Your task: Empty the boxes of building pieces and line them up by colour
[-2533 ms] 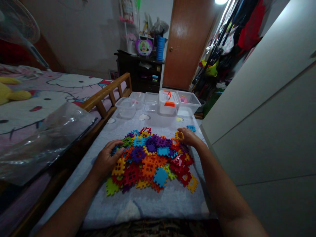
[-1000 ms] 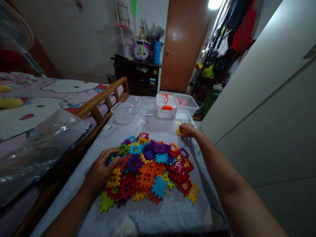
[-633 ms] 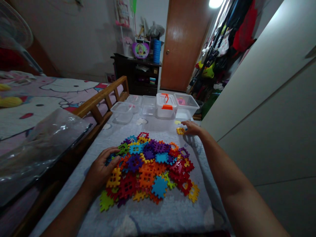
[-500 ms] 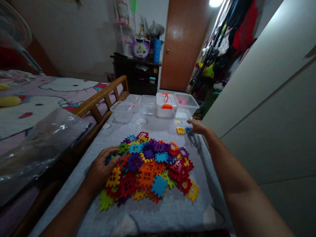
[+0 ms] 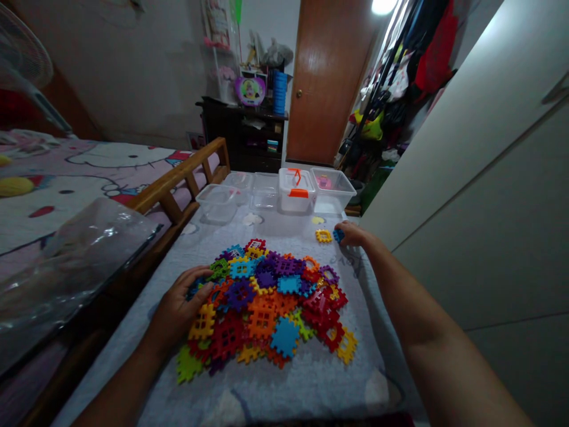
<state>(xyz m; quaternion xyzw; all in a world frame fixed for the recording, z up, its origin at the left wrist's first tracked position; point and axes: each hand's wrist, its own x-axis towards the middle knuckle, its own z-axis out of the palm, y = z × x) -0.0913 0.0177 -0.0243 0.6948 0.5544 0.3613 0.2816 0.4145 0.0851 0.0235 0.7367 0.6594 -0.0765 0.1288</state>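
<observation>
A heap of plastic interlocking building pieces (image 5: 262, 317) in many colours, with notched edges, lies on the pale blue bedsheet (image 5: 311, 385). My left hand (image 5: 189, 293) rests at the heap's left edge, thumb and fingers apart around a dark blue piece (image 5: 194, 289) that it partly covers. Farther back on the right, my right hand (image 5: 351, 233) has its fingers closed on a small blue interlocking piece (image 5: 338, 236), which is partly hidden by the fingers. Just left of it lies a yellow frame-shaped piece (image 5: 323, 236).
Clear plastic boxes stand in a row behind the heap, among them a lidded box (image 5: 297, 193) with orange clasps and an open box (image 5: 332, 193) holding something pink. A wooden rail (image 5: 178, 178) borders the left side; a white cabinet (image 5: 484, 178) stands on the right.
My right hand has lowered its fingers and closed them on the small blue piece. My left hand stays at the heap's edge. The view has shifted slightly.
</observation>
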